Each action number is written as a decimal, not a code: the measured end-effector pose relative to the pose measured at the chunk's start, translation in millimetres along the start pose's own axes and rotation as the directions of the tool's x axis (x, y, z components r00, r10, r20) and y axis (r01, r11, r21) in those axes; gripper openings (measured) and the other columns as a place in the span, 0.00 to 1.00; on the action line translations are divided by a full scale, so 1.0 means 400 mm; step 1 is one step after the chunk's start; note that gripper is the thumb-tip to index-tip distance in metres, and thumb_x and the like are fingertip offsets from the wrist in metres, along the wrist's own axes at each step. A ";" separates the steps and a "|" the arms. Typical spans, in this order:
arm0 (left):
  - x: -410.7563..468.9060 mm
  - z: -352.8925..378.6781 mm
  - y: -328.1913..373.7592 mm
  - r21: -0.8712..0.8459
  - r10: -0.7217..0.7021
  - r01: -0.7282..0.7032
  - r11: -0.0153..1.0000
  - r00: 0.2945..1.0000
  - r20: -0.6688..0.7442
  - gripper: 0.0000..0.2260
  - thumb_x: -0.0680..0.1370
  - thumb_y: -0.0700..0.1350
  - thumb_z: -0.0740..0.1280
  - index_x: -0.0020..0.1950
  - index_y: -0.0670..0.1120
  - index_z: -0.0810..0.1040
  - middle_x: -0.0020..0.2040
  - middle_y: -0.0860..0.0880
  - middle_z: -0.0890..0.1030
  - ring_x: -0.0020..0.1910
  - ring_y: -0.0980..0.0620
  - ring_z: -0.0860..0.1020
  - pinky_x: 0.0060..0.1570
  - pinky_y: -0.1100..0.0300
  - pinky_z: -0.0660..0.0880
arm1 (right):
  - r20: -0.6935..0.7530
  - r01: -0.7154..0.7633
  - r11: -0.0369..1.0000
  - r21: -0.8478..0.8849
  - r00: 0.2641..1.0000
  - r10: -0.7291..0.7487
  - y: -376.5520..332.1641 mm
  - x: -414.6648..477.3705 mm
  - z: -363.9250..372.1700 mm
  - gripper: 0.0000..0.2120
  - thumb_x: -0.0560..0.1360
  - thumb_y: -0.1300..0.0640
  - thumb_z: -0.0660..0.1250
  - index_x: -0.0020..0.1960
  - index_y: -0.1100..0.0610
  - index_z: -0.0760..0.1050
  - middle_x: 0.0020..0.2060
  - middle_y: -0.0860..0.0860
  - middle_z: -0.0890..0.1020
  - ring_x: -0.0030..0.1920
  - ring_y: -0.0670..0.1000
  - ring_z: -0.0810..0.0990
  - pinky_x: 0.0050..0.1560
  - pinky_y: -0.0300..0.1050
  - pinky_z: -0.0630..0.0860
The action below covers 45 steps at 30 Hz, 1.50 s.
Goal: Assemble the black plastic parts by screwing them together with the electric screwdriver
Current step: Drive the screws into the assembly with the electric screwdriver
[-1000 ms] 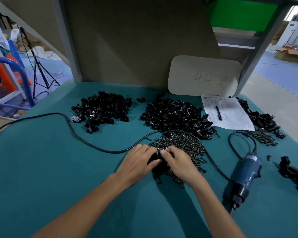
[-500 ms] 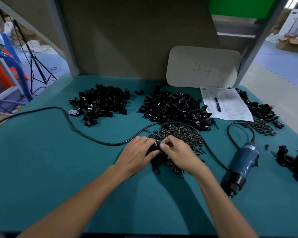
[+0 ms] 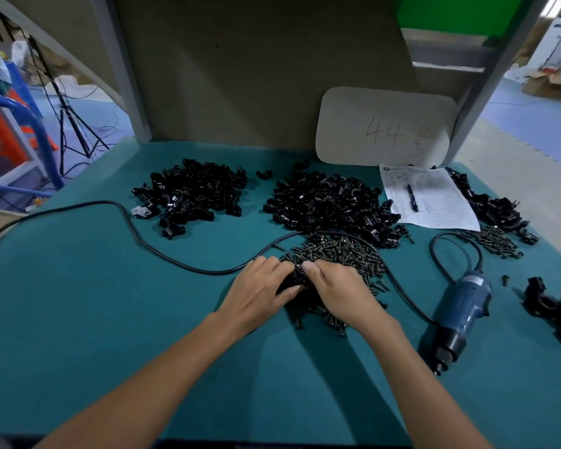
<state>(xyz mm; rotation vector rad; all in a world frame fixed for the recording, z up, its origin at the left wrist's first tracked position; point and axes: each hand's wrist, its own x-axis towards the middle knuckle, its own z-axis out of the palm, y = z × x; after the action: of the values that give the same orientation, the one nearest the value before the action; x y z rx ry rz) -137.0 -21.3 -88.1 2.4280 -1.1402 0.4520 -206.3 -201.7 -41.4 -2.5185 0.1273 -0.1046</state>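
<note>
Left hand (image 3: 259,294): fingers curled round black part (image 3: 289,282), thumb along its near side. Right hand (image 3: 342,293): curled, thumb and forefinger pinch same part's top; whether they also hold a screw, cannot tell. Part sits between both hands, over near edge of screws (image 3: 340,251). Cord (image 3: 214,272) passes just beyond left knuckles, runs off left. Screwdriver (image 3: 460,315) lies right of right hand, tip toward person, untouched. Beyond hands: left heap (image 3: 191,196), middle heap (image 3: 327,205) of parts. Paper (image 3: 434,205) with pen (image 3: 412,197) farther, right.
</note>
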 end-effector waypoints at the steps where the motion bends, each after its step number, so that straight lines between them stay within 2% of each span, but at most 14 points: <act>1: -0.001 0.000 -0.001 -0.001 -0.011 0.011 1.000 1.000 0.006 0.18 0.83 0.60 0.60 0.59 0.46 0.76 0.47 0.50 0.75 0.44 0.50 0.70 0.47 0.58 0.69 | -0.043 -0.008 1.000 -0.012 0.999 0.008 0.004 -0.012 -0.019 0.22 0.85 0.39 0.54 0.40 0.52 0.70 0.32 0.47 0.76 0.32 0.46 0.73 0.32 0.44 0.65; 4: -0.002 -0.001 -0.002 -0.025 -0.049 0.049 0.998 0.999 0.010 0.19 0.82 0.61 0.58 0.56 0.47 0.76 0.46 0.51 0.75 0.43 0.51 0.70 0.48 0.57 0.71 | -0.285 -0.155 0.988 -0.030 0.948 0.140 0.080 -0.092 -0.106 0.18 0.82 0.35 0.55 0.45 0.47 0.73 0.35 0.44 0.79 0.36 0.46 0.78 0.37 0.46 0.72; 7: -0.001 0.000 0.002 -0.050 -0.048 0.048 0.998 0.999 0.004 0.18 0.82 0.61 0.58 0.54 0.48 0.76 0.44 0.52 0.75 0.42 0.51 0.71 0.46 0.56 0.72 | -0.561 -0.436 0.900 0.012 0.742 0.367 0.219 -0.220 -0.185 0.21 0.80 0.33 0.59 0.53 0.51 0.73 0.46 0.52 0.82 0.47 0.58 0.80 0.47 0.52 0.73; 11: 0.004 0.000 0.007 -0.052 -0.032 0.033 0.998 0.999 0.017 0.18 0.82 0.61 0.59 0.54 0.47 0.76 0.44 0.51 0.75 0.42 0.51 0.72 0.46 0.58 0.72 | -0.324 -0.698 0.714 0.054 0.664 0.673 0.302 -0.292 -0.206 0.27 0.76 0.33 0.66 0.61 0.50 0.61 0.50 0.56 0.77 0.48 0.61 0.75 0.50 0.56 0.70; 15: -0.004 -0.007 0.010 -0.068 -0.047 0.047 0.997 0.999 0.005 0.17 0.82 0.61 0.59 0.53 0.47 0.76 0.43 0.52 0.75 0.41 0.52 0.72 0.44 0.60 0.70 | -0.222 -0.608 0.602 0.517 0.584 0.780 0.316 -0.269 -0.209 0.32 0.75 0.48 0.76 0.69 0.61 0.64 0.53 0.61 0.77 0.49 0.61 0.78 0.50 0.56 0.75; 17: -0.005 -0.006 0.008 -0.064 -0.055 0.054 0.996 0.998 -0.005 0.17 0.82 0.61 0.59 0.52 0.48 0.75 0.43 0.53 0.75 0.41 0.53 0.71 0.43 0.61 0.67 | -0.113 -0.487 0.439 0.755 0.563 0.818 0.342 -0.263 -0.212 0.20 0.76 0.52 0.74 0.58 0.63 0.72 0.38 0.58 0.78 0.34 0.56 0.76 0.36 0.50 0.73; 19: -0.001 -0.006 0.009 -0.057 -0.057 0.057 0.997 0.998 -0.006 0.17 0.82 0.60 0.59 0.52 0.47 0.75 0.43 0.53 0.75 0.41 0.53 0.71 0.43 0.62 0.66 | -0.030 -0.348 0.280 0.895 0.579 0.815 0.341 -0.262 -0.218 0.13 0.76 0.50 0.71 0.52 0.58 0.73 0.26 0.51 0.71 0.22 0.51 0.70 0.25 0.43 0.70; 21: 0.003 -0.007 0.010 -0.049 -0.058 0.059 0.997 0.998 0.007 0.17 0.81 0.60 0.59 0.53 0.47 0.75 0.44 0.52 0.76 0.41 0.53 0.71 0.44 0.62 0.66 | -0.021 -0.222 0.219 0.950 0.655 0.755 0.325 -0.258 -0.222 0.12 0.76 0.49 0.69 0.52 0.56 0.73 0.25 0.49 0.74 0.20 0.47 0.72 0.22 0.37 0.73; 25: 0.002 -0.001 0.009 -0.059 -0.063 0.063 0.996 0.998 0.005 0.16 0.81 0.60 0.59 0.52 0.48 0.74 0.43 0.54 0.74 0.41 0.54 0.69 0.43 0.63 0.63 | -0.097 -0.043 0.204 0.978 0.771 0.630 0.266 -0.220 -0.209 0.09 0.76 0.56 0.68 0.54 0.53 0.72 0.49 0.51 0.87 0.33 0.45 0.82 0.31 0.35 0.78; 28: 0.004 0.002 0.007 -0.059 -0.060 0.059 0.996 0.998 -0.011 0.16 0.81 0.60 0.59 0.52 0.48 0.74 0.43 0.55 0.72 0.40 0.55 0.68 0.42 0.63 0.64 | -0.165 0.000 0.246 0.969 0.739 0.653 0.232 -0.176 -0.198 0.14 0.78 0.44 0.69 0.57 0.51 0.73 0.50 0.52 0.88 0.37 0.45 0.83 0.41 0.41 0.80; 31: 0.006 -0.001 0.009 -0.058 -0.059 0.059 0.997 0.998 -0.007 0.16 0.81 0.59 0.60 0.52 0.47 0.74 0.43 0.56 0.72 0.40 0.55 0.68 0.42 0.63 0.64 | -0.097 0.012 0.128 0.992 0.726 0.681 0.208 -0.134 -0.188 0.29 0.72 0.28 0.60 0.62 0.48 0.72 0.45 0.51 0.88 0.41 0.49 0.85 0.52 0.51 0.81; 34: 0.002 -0.004 0.011 -0.072 -0.060 0.059 0.996 0.998 -0.006 0.17 0.80 0.59 0.60 0.53 0.46 0.75 0.44 0.53 0.76 0.41 0.55 0.69 0.43 0.62 0.67 | -0.073 0.063 0.038 0.997 0.786 0.614 0.185 -0.111 -0.158 0.30 0.77 0.32 0.56 0.72 0.48 0.65 0.59 0.58 0.84 0.56 0.55 0.84 0.61 0.53 0.78; 38: -0.001 -0.011 0.014 -0.062 -0.074 0.073 0.995 0.997 -0.018 0.18 0.80 0.60 0.58 0.53 0.45 0.76 0.44 0.52 0.77 0.42 0.54 0.69 0.42 0.62 0.67 | -0.040 0.046 0.000 0.999 0.851 0.524 0.178 -0.100 -0.122 0.27 0.80 0.36 0.55 0.76 0.44 0.58 0.64 0.60 0.81 0.61 0.58 0.84 0.54 0.54 0.82; 45: -0.001 -0.009 0.013 -0.028 -0.038 0.037 0.999 0.999 -0.033 0.17 0.80 0.59 0.58 0.50 0.46 0.74 0.42 0.52 0.75 0.39 0.52 0.71 0.39 0.61 0.67 | -0.018 0.067 -0.075 0.995 0.852 0.523 0.188 -0.094 -0.098 0.22 0.82 0.34 0.52 0.66 0.47 0.70 0.63 0.60 0.81 0.64 0.54 0.82 0.55 0.53 0.84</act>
<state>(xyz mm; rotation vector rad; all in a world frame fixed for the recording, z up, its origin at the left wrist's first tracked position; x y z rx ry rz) -141.6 -22.2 -84.1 2.4054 -1.0783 0.4608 -252.9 -281.0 -55.0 -0.8009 0.4880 -0.4253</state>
